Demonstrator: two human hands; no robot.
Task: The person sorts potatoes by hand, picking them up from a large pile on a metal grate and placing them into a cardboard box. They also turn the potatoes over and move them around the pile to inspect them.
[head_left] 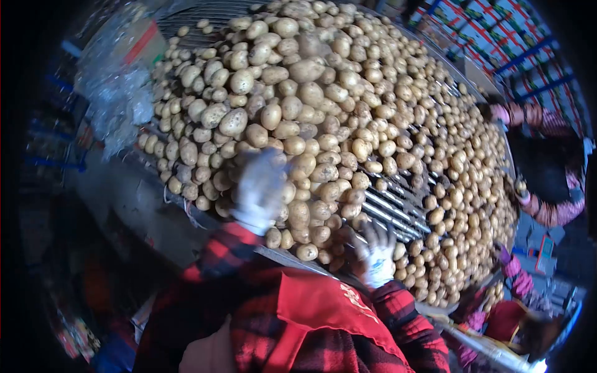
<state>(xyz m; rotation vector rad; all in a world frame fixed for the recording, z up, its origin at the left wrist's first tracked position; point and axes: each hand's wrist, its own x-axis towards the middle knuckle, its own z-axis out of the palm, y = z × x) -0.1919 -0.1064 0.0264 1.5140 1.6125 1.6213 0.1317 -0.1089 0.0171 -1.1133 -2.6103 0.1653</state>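
Observation:
A large heap of potatoes (308,71), some smeared with soil, covers a slatted metal table (398,208). My left hand (258,189), in a white glove with darkened fingers, is over the potatoes at the near left. Motion smears its fingers, so I cannot make out whether it holds one. At the table's near edge is my right hand (376,255), also gloved in white. Its fingers are stretched out and apart, reaching toward the bare slats and touching or just above nearby potatoes. What lies under its palm is hidden.
Clear plastic wrapping (118,87) hangs at the table's left corner. Another person's pink sleeves (553,211) reach in from the right, and one more person (510,320) works at the lower right. Stacked printed boxes (497,28) stand beyond the far right edge.

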